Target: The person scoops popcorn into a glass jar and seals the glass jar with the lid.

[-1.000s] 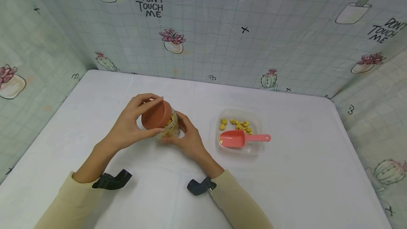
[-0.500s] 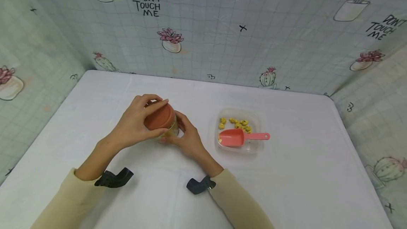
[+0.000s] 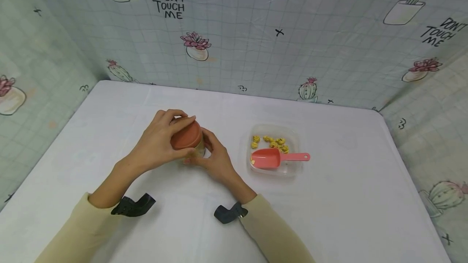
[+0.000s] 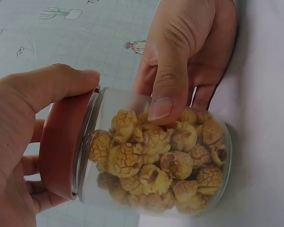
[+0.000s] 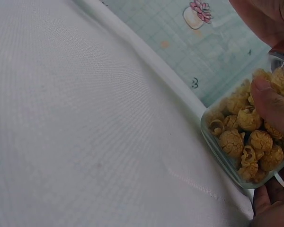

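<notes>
A clear glass jar (image 4: 156, 156) filled with yellow popcorn stands on the white table (image 3: 183, 222). My left hand (image 3: 161, 143) grips its brown-red lid (image 3: 186, 136), which sits on the jar's mouth; the lid (image 4: 61, 146) shows under my thumb in the left wrist view. My right hand (image 3: 215, 159) holds the jar's body from the right, thumb across the glass. The jar (image 5: 248, 137) fills the right side of the right wrist view, with my fingers (image 5: 274, 109) on it.
A clear plastic tray (image 3: 294, 137) lies right of the jar with several popcorn pieces (image 3: 272, 142) and a pink scoop (image 3: 272, 158) in it. Cactus-print sheets wall the table on three sides. Black wrist mounts (image 3: 133, 206) sit on both sleeves.
The lid, tilted above the jar's mouth a second ago, has come down level onto it. My left hand has closed further over the lid; the right hand has stayed on the jar.
</notes>
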Demonstrator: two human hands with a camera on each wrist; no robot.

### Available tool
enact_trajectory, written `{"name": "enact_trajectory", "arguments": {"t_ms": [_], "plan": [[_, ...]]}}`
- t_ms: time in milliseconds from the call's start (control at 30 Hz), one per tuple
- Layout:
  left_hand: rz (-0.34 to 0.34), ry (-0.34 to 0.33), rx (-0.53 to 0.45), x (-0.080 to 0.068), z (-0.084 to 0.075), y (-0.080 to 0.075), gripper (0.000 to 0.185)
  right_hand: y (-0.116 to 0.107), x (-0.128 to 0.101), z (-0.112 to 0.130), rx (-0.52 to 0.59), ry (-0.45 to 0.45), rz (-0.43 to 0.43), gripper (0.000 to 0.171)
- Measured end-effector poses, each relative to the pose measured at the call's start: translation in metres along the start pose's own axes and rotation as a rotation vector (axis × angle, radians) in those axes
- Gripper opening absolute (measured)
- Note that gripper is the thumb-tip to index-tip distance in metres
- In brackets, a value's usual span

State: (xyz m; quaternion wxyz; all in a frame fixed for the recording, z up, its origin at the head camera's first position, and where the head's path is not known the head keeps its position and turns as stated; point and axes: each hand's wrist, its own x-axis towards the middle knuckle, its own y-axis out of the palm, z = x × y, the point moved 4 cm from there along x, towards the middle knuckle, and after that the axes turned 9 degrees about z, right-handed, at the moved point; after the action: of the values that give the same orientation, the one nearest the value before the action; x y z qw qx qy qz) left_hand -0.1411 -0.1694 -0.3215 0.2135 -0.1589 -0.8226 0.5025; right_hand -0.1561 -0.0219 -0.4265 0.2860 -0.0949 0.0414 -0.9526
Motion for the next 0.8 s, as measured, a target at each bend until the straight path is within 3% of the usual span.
{"name": "enact_trajectory", "arguments": {"t_ms": [333, 633, 800], "plan": [[-0.104, -0.005, -0.014, -0.0039, -0.0013, 0.0019, 0.074, 0.0004, -0.0005, 0.0005, 0.010, 0.017, 0.003, 0.085], [-0.126, 0.001, -0.017, -0.0062, -0.0019, -0.0003, 0.075, 0.0008, -0.0006, 0.0002, -0.002, 0.016, 0.000, 0.084], [-0.106, 0.011, -0.011, -0.0050, -0.0020, -0.0005, 0.074, 0.0001, -0.0004, -0.0006, -0.016, 0.015, -0.004, 0.085]]}}
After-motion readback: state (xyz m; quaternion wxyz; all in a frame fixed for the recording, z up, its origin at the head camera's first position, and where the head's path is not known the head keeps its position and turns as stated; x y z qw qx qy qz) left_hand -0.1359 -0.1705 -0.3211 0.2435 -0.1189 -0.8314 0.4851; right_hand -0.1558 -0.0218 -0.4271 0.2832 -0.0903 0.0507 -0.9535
